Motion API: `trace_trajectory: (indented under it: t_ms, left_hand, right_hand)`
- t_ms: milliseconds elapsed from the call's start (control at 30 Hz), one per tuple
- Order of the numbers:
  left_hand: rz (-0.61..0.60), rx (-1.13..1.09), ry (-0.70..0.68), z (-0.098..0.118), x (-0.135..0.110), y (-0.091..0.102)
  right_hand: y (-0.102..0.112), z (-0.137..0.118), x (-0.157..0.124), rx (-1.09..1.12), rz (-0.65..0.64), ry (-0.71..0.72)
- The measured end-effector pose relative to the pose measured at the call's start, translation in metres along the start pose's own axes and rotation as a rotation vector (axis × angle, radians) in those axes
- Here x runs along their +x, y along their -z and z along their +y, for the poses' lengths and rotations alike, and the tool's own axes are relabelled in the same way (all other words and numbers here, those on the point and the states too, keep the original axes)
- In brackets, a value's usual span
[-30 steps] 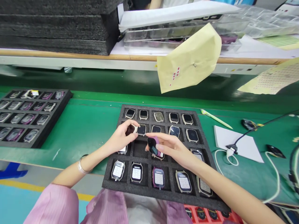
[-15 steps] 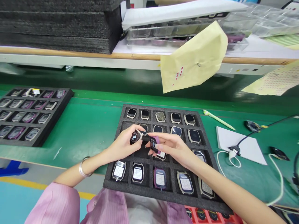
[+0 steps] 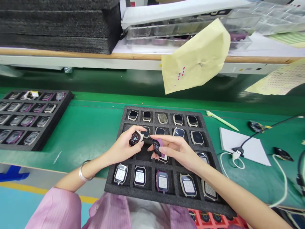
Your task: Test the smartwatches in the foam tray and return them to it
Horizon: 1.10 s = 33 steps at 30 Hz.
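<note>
Between the thumb and fingers of my left hand [image 3: 127, 141] is a silver-cased smartwatch body [image 3: 135, 138], its dark screen lit with a pattern and facing up. My right hand [image 3: 176, 148] grips a purple smartwatch body [image 3: 157, 147] by its edges, the lit screen turned toward the left. Both hands hover over the black foam tray [image 3: 147, 198], close together but apart. Strapless watches sit in its compartments; those in the front row, such as a purple-framed watch [image 3: 163, 182], show white lit screens. Back-row watches have dark screens. My right hand partly hides the third row.
A second foam tray [image 3: 38, 143] of watches lies at the left. To the right are a green pen [image 3: 222, 120], white paper [image 3: 245, 146] and cables [image 3: 284, 184]. A shelf edge [image 3: 143, 56] with a hanging yellow sheet [image 3: 195, 60] spans the back. A red tray [image 3: 197, 214] sits below.
My left hand has tipped its watch slightly, so more of the screen faces up. My right hand keeps nearly the same position with the purple watch. The whole view has shifted slightly.
</note>
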<state>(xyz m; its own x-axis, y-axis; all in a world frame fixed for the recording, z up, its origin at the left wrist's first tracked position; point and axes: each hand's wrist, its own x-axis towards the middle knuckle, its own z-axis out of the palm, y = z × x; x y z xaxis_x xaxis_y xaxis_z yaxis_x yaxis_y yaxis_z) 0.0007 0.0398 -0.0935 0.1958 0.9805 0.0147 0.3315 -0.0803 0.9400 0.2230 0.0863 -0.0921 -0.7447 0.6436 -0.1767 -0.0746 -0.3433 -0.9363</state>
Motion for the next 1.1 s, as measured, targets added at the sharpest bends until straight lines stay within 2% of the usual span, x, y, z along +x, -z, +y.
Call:
trace_trajectory:
  t_ms: [400,633,1100]
  left_hand:
    - [0.081,-0.026,-0.034,-0.003,0.001,0.001]
    - [0.081,-0.042,-0.013,-0.005,0.001,0.001]
    - [0.113,-0.079,-0.092,-0.006,0.000,0.002]
  right_hand:
    - [0.003,-0.003,-0.002,-0.038,-0.002,0.019]
    - [0.003,-0.007,-0.003,-0.054,0.022,0.032]
    - [0.002,-0.012,-0.007,-0.047,0.051,0.089]
